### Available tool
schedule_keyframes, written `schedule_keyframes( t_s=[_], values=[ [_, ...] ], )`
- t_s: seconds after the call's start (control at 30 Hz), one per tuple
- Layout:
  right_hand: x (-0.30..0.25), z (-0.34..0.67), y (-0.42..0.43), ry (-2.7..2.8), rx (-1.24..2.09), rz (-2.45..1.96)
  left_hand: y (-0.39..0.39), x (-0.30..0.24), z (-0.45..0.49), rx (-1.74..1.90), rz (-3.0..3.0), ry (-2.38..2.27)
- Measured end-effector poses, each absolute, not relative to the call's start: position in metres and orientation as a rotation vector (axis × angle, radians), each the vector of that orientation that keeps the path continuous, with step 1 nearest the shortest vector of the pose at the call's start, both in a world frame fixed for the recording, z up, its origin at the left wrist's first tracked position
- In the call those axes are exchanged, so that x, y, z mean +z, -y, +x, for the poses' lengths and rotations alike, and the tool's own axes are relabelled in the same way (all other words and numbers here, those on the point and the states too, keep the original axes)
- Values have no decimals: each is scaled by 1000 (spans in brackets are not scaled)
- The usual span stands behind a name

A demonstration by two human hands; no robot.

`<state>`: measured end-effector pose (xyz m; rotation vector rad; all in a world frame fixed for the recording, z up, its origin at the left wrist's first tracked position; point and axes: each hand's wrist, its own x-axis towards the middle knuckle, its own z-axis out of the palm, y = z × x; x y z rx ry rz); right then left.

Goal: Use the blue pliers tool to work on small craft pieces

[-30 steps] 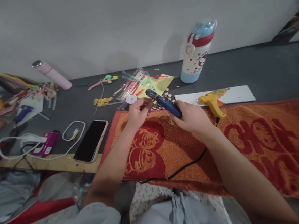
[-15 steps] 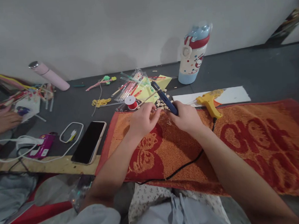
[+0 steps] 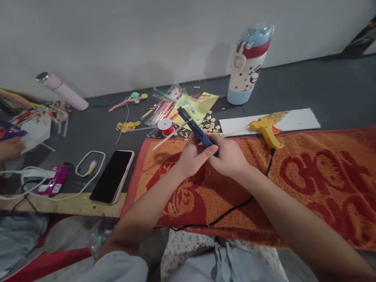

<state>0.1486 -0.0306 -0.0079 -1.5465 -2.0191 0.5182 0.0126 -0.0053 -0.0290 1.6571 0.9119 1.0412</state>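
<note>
A long dark blue tool [image 3: 197,131] slants up and left over the near edge of an orange towel [image 3: 236,189]; whether it is a cutter or a stapler I cannot tell. My right hand [image 3: 229,157] is closed around its lower end. From the other side my left hand [image 3: 191,158] is closed on it too, its thumb pressed across the lower end and its other fingers partly hidden. A thin wooden stick [image 3: 170,138] crosses near the tool's upper tip; whether it touches is unclear. Small cut wooden pieces [image 3: 210,125] lie scattered behind the hands.
Left of the hands are a red thread spool [image 3: 165,128] and a phone [image 3: 112,177]. A yellow glue gun [image 3: 267,129] rests by a white board [image 3: 299,119], its cord crossing the towel. A bottle [image 3: 249,70] stands behind. Another person's hand [image 3: 6,147] is far left.
My left hand has moved from pinching beside the tool to gripping its lower end. The tool has shifted left and down, and more of the wooden stick shows at its left.
</note>
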Motion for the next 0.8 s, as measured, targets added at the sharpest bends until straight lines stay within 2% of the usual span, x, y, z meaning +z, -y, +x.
schedule_keyframes(
  t_s=[0.8],
  values=[
    [-5,149,35,2043,472,-1528,15,-24,18,1076,1569,-835]
  ],
)
